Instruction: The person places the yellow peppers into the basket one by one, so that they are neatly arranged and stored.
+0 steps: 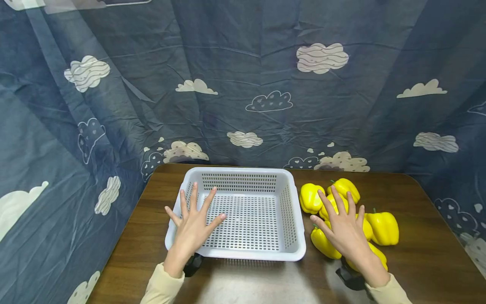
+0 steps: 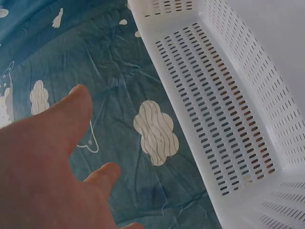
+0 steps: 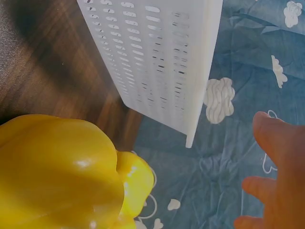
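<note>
A white perforated plastic basket (image 1: 243, 254) stands on the wooden table, with nothing inside it. My left hand (image 1: 193, 228) is spread flat over the basket's left side, fingers straight, holding nothing. To the right of the basket lie several yellow bell peppers (image 1: 383, 228), grouped loosely, some with green stems. Above them my right hand (image 1: 344, 230) is spread with straight fingers and hides part of the group. In the right wrist view a yellow pepper (image 3: 62, 167) appears close up, apart from the hand's fingers. The left wrist view has the thumb and fingers beside the basket's rim.
The brown wooden table (image 1: 429, 253) has rounded back corners. A dark blue curtain (image 1: 235, 118) printed with clouds hangs behind and along both sides. Black wrist devices (image 1: 193, 264) sit under both wrists. A pale object (image 1: 26, 4) shows at the top left edge.
</note>
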Demonstrator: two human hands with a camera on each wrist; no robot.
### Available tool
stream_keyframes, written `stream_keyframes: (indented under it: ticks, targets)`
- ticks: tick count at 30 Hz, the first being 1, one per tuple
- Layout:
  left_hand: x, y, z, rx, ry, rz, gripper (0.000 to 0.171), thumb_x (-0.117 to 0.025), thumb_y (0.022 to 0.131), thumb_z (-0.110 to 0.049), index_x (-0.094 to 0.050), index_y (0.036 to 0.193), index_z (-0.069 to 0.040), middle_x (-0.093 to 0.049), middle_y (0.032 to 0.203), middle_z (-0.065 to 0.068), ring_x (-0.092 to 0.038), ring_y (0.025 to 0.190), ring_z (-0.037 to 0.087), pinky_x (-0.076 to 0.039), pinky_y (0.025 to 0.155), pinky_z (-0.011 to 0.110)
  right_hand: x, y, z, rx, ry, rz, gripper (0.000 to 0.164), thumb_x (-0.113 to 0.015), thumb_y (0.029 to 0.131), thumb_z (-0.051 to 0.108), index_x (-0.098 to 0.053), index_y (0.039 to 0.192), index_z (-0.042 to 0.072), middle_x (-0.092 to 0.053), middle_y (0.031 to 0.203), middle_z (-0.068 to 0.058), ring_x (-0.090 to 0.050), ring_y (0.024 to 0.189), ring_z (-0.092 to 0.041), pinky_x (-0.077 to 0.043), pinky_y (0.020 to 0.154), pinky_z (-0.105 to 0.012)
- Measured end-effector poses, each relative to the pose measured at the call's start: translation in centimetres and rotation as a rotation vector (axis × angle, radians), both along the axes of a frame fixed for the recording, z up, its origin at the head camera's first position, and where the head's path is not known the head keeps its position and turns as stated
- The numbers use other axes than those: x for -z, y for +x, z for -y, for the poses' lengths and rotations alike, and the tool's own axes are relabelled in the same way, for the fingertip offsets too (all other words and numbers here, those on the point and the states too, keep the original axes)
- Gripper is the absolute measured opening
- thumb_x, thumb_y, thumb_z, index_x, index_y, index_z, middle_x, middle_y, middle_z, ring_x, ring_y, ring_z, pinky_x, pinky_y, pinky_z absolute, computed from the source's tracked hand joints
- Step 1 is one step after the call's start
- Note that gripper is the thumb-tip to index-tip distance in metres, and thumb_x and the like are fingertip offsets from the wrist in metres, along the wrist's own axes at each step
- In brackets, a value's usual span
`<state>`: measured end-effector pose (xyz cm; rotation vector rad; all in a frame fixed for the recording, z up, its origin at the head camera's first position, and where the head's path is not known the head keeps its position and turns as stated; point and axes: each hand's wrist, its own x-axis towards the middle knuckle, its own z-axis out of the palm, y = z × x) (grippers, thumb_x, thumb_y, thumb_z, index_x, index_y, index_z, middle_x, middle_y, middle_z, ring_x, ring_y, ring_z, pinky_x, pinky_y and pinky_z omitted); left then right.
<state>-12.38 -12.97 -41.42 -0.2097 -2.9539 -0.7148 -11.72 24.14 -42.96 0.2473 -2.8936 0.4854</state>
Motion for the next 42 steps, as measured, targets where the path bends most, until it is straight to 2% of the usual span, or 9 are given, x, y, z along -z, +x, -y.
stream_keyframes:
  ticks: [6,16,22,29,36,42]
  targets:
    - [-0.2,0.2,0.5,0.003,0.011,0.018,0.075,-0.054,0.088,-0.059,-0.025,0.152,-0.032,0.004,0.159,0.013,0.02,0.138,0.041,0.027,0.088,0.069,-0.1,0.3,-0.2,-0.013,-0.01,0.003,0.074,-0.05,0.094,0.051,-0.019,0.154,0.022,-0.008,0.157,-0.02,0.005,0.137,-0.052,0.008,0.096,-0.076]
    - [-0.8,0.5,2.3,0.008,0.013,0.03,0.074,-0.053,0.09,-0.058,-0.024,0.153,-0.03,0.005,0.159,0.014,0.019,0.139,0.041,0.02,0.09,0.074,-0.1,0.7,-1.0,-0.067,-0.031,-0.006,0.078,-0.061,0.091,0.043,-0.022,0.153,0.018,-0.001,0.159,-0.012,0.002,0.138,-0.05,0.007,0.099,-0.074]
    - [-1.1,0.6,4.3,0.005,0.044,0.057,0.074,-0.054,0.092,-0.053,-0.023,0.153,-0.027,0.011,0.159,0.012,0.017,0.139,0.043,0.018,0.089,0.077,0.2,1.1,-1.8,-0.116,-0.055,-0.006,0.08,-0.067,0.088,0.037,-0.025,0.152,0.016,-0.01,0.157,-0.018,-0.005,0.137,-0.051,0.002,0.101,-0.072]
    - [-1.0,0.6,6.8,0.001,0.083,0.083,0.07,-0.054,0.094,-0.048,-0.024,0.153,-0.024,0.012,0.158,0.014,0.014,0.138,0.047,0.012,0.089,0.079,0.9,1.9,-2.5,-0.141,-0.082,-0.006,0.081,-0.071,0.086,0.033,-0.026,0.152,0.017,-0.019,0.153,-0.021,-0.012,0.136,-0.051,-0.009,0.102,-0.071]
    - [-0.4,0.4,8.7,0.003,0.103,0.139,0.069,-0.054,0.094,-0.045,-0.025,0.153,-0.021,0.008,0.158,0.019,0.008,0.138,0.051,0.005,0.091,0.08,1.9,2.6,-2.7,-0.157,-0.093,-0.013,0.079,-0.076,0.081,0.029,-0.035,0.147,0.014,-0.026,0.15,-0.021,-0.024,0.131,-0.05,-0.026,0.092,-0.072]
    - [0.2,0.1,10.0,0.048,0.171,0.18,0.07,-0.054,0.095,-0.042,-0.024,0.153,-0.018,0.005,0.156,0.024,-0.001,0.135,0.058,-0.005,0.092,0.08,2.7,3.1,-3.1,-0.218,-0.111,-0.024,0.081,-0.081,0.075,0.02,-0.04,0.145,0.014,-0.031,0.147,-0.021,-0.03,0.128,-0.049,-0.034,0.089,-0.069]
